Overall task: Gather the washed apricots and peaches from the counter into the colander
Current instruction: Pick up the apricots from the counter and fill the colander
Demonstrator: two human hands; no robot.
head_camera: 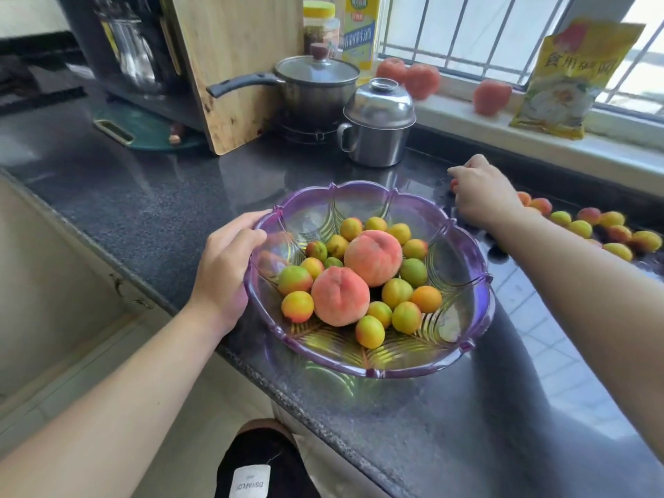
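The left hand (pixel 230 267) grips the near-left rim of the purple colander (pixel 463 282), fingers curled over the edge, steadying it on the dark bench (pixel 143 210). The right hand (pixel 481 190) is far out past the colander's far rim, knuckles up, fingers curled down over a small reddish fruit that barely shows at its far side; whether it truly holds that fruit cannot be told. Inside the colander lie two peaches (pixel 373 258) among a heap of apricots (pixel 297 306).

The loose apricots (pixel 611 231) wait in a line to the right of the right hand, on wet-looking stone. The likely trouble is a slip: round, wet fruit could roll from a hasty grab, and the line may scatter along the bench if nudged. The colander appears to overhang the bench edge nearest the person, so letting go with the left hand, or dropping fruit in heavily, might tip it.

Beyond the right hand stands a lidded steel pot (pixel 377 127), and left of that a saucepan (pixel 316 88) against a leaning cutting board (pixel 233 66); a wide reach could knock them. Tomatoes (pixel 422 80) and a yellow packet (pixel 571 77) sit on the sill above.
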